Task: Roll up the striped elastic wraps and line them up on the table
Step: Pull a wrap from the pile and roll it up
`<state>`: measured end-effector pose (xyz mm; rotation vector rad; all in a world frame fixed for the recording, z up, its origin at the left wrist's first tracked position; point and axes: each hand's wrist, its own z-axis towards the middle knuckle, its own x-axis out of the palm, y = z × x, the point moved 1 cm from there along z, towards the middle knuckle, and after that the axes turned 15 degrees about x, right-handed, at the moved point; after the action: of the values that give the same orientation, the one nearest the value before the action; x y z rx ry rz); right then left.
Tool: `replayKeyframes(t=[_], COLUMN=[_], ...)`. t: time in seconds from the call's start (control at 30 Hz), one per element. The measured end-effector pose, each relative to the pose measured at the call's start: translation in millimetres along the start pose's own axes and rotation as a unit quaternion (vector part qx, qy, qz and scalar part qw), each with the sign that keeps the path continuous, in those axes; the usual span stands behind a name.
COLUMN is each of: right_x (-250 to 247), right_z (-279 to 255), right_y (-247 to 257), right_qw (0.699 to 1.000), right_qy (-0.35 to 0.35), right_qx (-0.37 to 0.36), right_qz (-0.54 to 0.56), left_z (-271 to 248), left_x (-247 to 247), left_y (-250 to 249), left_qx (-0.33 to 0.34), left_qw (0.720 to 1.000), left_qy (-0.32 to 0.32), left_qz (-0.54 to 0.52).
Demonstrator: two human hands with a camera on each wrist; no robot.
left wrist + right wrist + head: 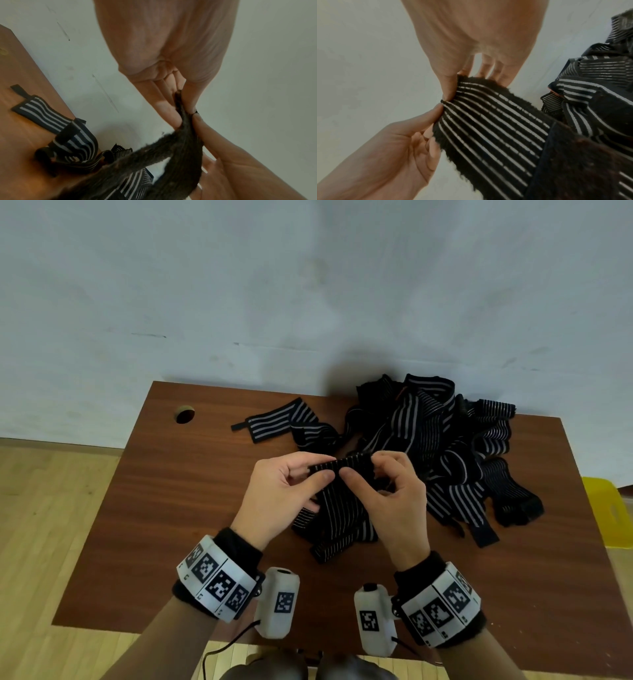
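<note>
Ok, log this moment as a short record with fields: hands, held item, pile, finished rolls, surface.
left hand: pinches the top edge of the held wrap
right hand: pinches the same edge
held wrap: striped, unrolled, hanging down to the table
pile: loose striped wraps, far right of the table
finished rolls: none visible
table: brown wood, cable hole at far left

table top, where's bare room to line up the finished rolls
Bare brown wooden table: the whole left side, from the round cable hole down to the near edge. The back right is crowded by the heap of black white-striped elastic wraps, and both hands fill the middle.
</note>
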<state>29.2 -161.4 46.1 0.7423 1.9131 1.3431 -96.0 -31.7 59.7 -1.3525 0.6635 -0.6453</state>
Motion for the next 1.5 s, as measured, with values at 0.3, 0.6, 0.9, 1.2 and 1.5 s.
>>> replayKeyframes(t=[0.3, 0.6, 0.9, 1.2, 1.5], right_x=[-3, 2, 26, 47, 42], right_z=[0, -1, 13, 35, 43], right_y=[1, 8, 21, 4, 5], right_qw=[0.997, 0.987, 0.959, 0.964, 0.979], right_qy=[0.054, 0.052, 0.063, 0.129, 0.085], right_qx=[0.010, 0.060, 0.135, 0.158, 0.125], right_qz=[0.050, 0.141, 0.241, 0.171, 0.135], left_z=[6, 9, 5, 21, 29], left_x=[-11, -20, -7, -26, -17], left_y=[0, -3, 6, 30, 21], left_qx=[0.019, 0.057, 0.038, 0.006, 0.024], left_qw=[0.997, 0.995, 0.998, 1.000, 1.000], left_qy=[0.058, 0.052, 0.040, 0.016, -0.014], left_qz=[0.042, 0.070, -0.006, 0.014, 0.014])
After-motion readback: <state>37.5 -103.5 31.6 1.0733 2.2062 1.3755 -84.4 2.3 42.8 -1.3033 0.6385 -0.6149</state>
